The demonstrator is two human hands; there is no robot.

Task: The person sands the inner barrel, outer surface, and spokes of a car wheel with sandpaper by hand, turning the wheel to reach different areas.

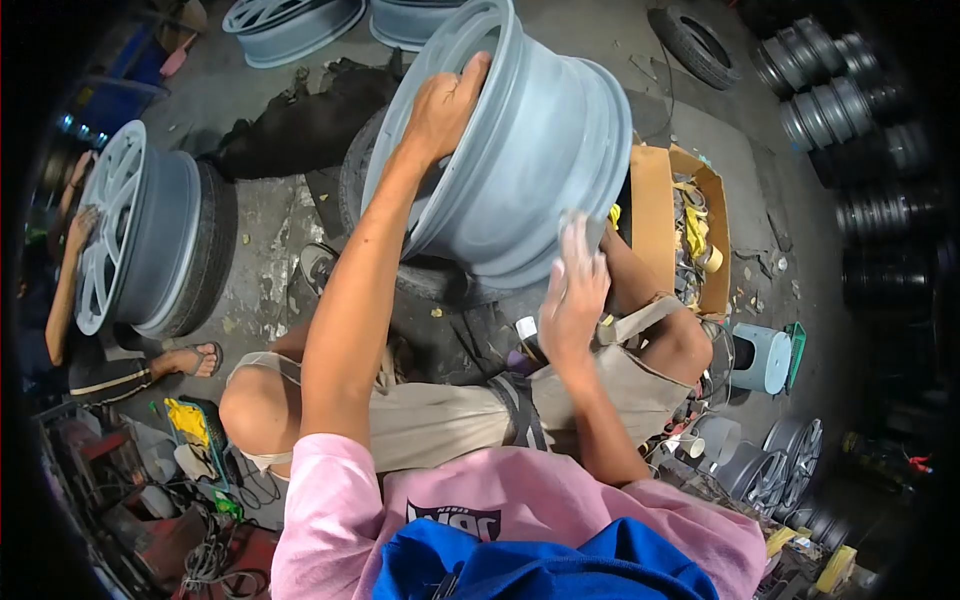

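Note:
A pale grey wheel rim (pixel 530 150) stands tilted in front of my knees, over a dark tyre (pixel 440 284). My left hand (pixel 445 112) is closed around the rim's near-left lip, with its fingers going inside. My right hand (pixel 577 285) is at the lower right edge of the rim, its fingers dusted white and slightly blurred. Between those fingers and the rim shows a small dark grey piece, which looks like sandpaper (pixel 596 233). The wheel's face is mostly turned away from me.
At left, another person's hand (pixel 82 228) touches a grey spoked rim (pixel 155 230) beside a tyre (pixel 212 250). A cardboard box (pixel 653 215) of scraps stands at right, near a light blue bucket (pixel 762 358). Stacked rims (pixel 840 115) line the right side.

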